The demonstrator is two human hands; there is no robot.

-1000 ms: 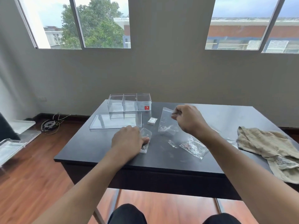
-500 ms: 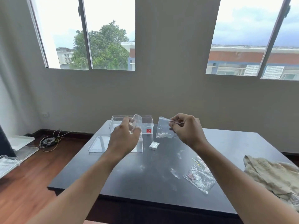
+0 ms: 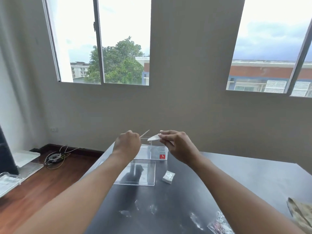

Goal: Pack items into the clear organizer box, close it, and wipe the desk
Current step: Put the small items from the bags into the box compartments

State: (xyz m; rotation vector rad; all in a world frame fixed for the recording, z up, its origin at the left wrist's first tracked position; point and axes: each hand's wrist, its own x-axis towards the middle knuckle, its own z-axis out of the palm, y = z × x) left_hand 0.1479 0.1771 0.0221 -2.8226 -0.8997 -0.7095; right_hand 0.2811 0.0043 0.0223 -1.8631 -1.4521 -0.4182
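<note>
The clear organizer box (image 3: 157,153) with a red label stands open at the desk's far edge, and its flat clear lid (image 3: 143,174) lies in front of it. My left hand (image 3: 127,144) is raised over the box's left side, closed on a small clear bag whose edge sticks out to the right. My right hand (image 3: 177,146) hovers over the box's right part, pinching a small clear bag with white bits (image 3: 154,137). A small white packet (image 3: 168,177) lies right of the lid.
The dark desk (image 3: 236,183) carries several small clear bags near its front edge (image 3: 217,223) and a beige cloth (image 3: 302,215) at the right. A coil of cables (image 3: 54,157) lies on the wooden floor to the left.
Both hands lifted their bags off the desk and carried them forward above the organizer box. The view tilted upward.
</note>
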